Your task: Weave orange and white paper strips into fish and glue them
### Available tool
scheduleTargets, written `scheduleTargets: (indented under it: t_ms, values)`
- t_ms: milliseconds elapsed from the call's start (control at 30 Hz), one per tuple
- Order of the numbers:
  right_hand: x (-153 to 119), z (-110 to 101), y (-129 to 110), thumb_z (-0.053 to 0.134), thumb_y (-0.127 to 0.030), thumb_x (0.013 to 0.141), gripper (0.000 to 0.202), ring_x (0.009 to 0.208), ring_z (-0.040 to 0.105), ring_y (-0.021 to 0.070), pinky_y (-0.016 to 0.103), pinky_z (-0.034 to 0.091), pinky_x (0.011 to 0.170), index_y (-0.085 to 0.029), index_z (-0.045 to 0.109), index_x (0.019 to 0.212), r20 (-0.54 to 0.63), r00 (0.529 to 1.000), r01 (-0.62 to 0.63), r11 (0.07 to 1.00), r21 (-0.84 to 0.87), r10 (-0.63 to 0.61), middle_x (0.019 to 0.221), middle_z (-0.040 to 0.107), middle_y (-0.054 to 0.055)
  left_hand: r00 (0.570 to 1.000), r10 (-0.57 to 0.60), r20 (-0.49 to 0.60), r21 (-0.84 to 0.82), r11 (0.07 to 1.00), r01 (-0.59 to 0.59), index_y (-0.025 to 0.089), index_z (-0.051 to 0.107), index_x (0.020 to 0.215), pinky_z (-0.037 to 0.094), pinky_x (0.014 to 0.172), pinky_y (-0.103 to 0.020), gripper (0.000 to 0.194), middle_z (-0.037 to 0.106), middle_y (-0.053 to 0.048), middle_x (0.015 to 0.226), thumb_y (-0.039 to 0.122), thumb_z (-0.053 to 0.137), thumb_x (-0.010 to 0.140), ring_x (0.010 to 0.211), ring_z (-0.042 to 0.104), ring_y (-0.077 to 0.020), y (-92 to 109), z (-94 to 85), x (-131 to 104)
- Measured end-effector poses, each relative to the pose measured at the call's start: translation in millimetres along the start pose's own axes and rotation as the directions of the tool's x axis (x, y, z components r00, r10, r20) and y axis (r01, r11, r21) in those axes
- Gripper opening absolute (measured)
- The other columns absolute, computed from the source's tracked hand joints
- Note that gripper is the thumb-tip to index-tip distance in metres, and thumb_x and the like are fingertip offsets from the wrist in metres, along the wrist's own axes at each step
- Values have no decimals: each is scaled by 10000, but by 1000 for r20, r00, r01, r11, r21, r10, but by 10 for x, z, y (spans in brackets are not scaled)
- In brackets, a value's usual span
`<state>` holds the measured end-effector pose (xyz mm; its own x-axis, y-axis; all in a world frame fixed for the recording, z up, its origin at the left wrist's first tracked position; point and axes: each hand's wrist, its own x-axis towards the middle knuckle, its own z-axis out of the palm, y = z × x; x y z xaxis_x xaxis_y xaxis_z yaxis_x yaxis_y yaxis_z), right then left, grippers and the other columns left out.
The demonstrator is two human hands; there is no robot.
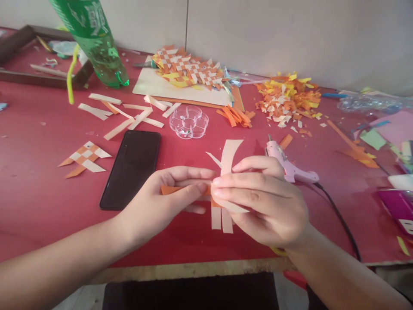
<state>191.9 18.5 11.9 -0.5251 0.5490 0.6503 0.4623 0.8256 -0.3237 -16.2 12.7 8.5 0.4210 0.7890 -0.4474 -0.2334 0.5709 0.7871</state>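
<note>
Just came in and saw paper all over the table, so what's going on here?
A person is weaving paper strips over a red table. The left hand pinches an orange strip, and the right hand holds crossed pale strips. A finished woven fish and a dark phone lie to the left, a pink glue gun to the right, and a scrap pile sits behind.

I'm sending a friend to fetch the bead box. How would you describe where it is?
On the red table, look just beyond the black phone. The box is clear plastic, flower-shaped, lying between loose cream strips and orange strips.
</note>
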Motion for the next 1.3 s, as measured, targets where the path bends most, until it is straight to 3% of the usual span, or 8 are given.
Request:
scheduleTargets:
  t_ms: [233,833,1100,1300]
  values:
    - [38,-5,-1,654,-112,798,202,871,641,213,404,566,741,-265,722,911,-9,999,-54,996,-69,53,939,772,0,1000,11,-29,26,1000,-10,228,732,1004,596,709,-197,197,776,-22,942,311,729,826,916,723,-179,8,-1,-13]
    - [6,-1,18,679,-88,766,239,918,616,229,419,559,772,-242,725,943,36,998,-41,998,-50,43,978,761,21,999,23,-22,75,997,-22,251,736,1086,594,782,-200,237,781,-16,999,296,698,857,905,729,-152,19,15,-21]
    - [-24,-9,28,700,-104,741,258,957,608,249,441,552,801,-265,717,942,64,997,-29,997,-75,34,1023,754,5,999,27,-29,85,996,-24,250,750,1042,589,766,-190,200,783,1,871,290,704,852,832,730,-135,17,5,-14]
    - [-26,-4,28,701,-124,727,264,964,611,254,453,540,822,-238,713,965,66,998,-13,997,-80,19,1033,747,21,1000,14,-21,54,998,-13,263,745,1048,584,787,-181,192,782,16,890,278,692,864,827,725,-113,1,-7,-18]
